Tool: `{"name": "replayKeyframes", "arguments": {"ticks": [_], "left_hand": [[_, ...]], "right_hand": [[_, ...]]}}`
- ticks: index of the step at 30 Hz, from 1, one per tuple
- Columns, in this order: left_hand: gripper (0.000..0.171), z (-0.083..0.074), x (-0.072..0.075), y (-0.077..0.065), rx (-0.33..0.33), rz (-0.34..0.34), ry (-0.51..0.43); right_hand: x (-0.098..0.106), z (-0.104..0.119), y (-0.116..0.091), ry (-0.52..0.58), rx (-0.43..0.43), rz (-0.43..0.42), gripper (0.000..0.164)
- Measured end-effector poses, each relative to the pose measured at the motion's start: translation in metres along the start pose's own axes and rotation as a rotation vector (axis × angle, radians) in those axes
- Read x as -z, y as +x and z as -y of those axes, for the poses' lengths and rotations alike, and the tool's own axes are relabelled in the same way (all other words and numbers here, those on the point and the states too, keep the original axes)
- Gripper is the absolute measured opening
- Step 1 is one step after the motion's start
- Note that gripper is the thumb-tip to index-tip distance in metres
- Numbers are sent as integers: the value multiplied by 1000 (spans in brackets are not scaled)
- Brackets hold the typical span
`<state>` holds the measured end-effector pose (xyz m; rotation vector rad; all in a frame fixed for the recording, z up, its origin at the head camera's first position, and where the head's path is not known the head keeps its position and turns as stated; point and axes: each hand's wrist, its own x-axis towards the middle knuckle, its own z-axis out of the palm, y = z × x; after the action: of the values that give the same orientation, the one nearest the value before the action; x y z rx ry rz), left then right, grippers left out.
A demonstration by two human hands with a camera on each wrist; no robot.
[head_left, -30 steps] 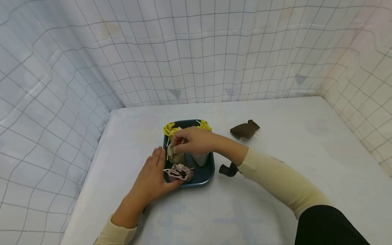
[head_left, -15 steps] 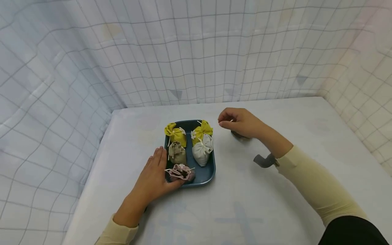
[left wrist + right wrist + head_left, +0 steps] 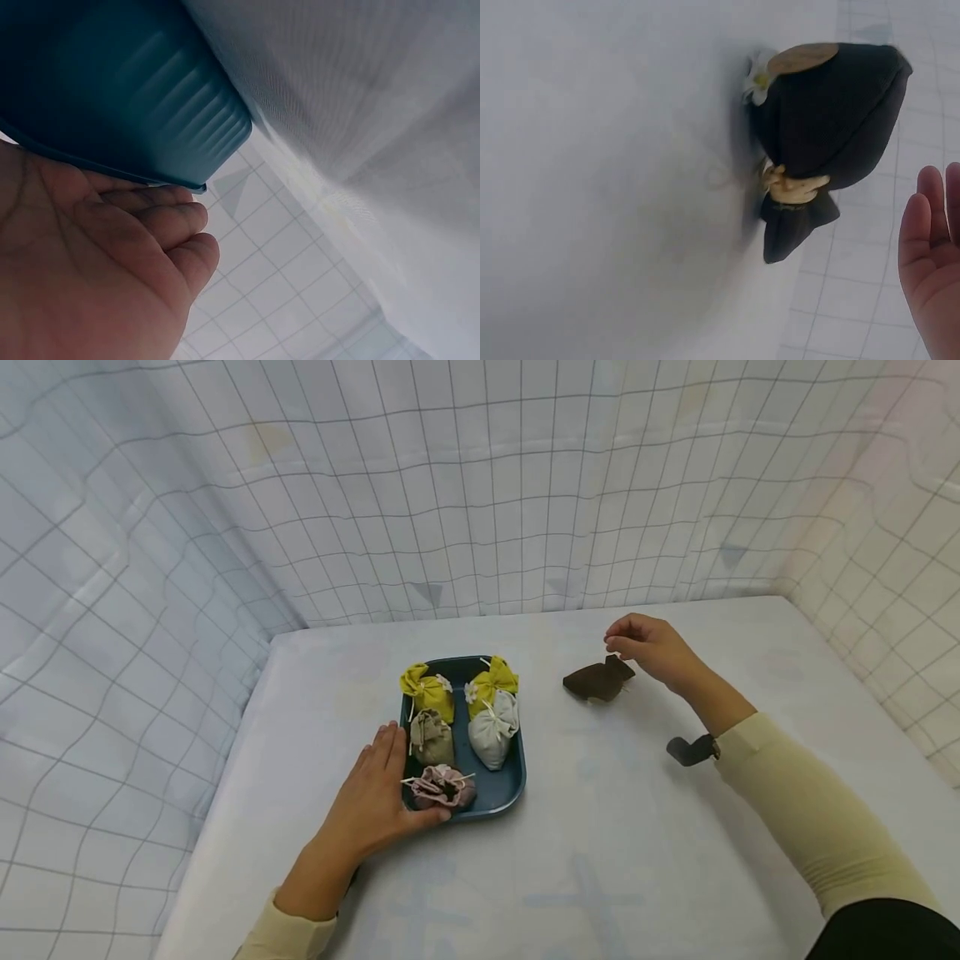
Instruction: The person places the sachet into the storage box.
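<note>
My left hand rests against the left side of a dark blue tray, fingers straight and thumb along the front rim. In the left wrist view its fingers lie beside the ribbed wall of the tray. On the table to the right lies a dark brown drawstring pouch. Just behind its tied neck, my right hand hovers with loosely bent fingers, holding nothing. The right wrist view shows that pouch with a cream tie and a white flower, apart from the right hand.
Inside the tray are two yellow pouches at the back, an olive pouch, a pale grey pouch and a mauve pouch with a gathered mouth. Grid-patterned white curtains surround the white table.
My right hand has left the olive pouch in the tray and moved right, passing over the brown pouch to its far side. The left hand has stayed at the tray.
</note>
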<state>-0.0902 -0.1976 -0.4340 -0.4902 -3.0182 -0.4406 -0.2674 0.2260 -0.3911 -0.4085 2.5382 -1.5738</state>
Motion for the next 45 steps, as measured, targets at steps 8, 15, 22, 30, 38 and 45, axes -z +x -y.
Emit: {"name": "replayKeyframes", "arguments": {"ticks": [8,15,22,30,38,45], "left_hand": [[131,0,0,-1,9,7,-2],[131,0,0,-1,6,1,2],[132,0,1,-1,7,6,-2],[131,-1,1,-2,4,-4,2],[130,-1,1,-1,2,-11,1],[129,-2,1,-1,1,-13,5]], "right_hand": [[12,-23,7,-19,-58,-2,31],[15,-31,8,-130,-77,-11,32],[13,-45,13,-198,-137,19,30],[10,-53,20,-227,-178,139,41],[7,-57,23,-202,-158,210,43],[4,-57,23,-200,-160,215,40]]}}
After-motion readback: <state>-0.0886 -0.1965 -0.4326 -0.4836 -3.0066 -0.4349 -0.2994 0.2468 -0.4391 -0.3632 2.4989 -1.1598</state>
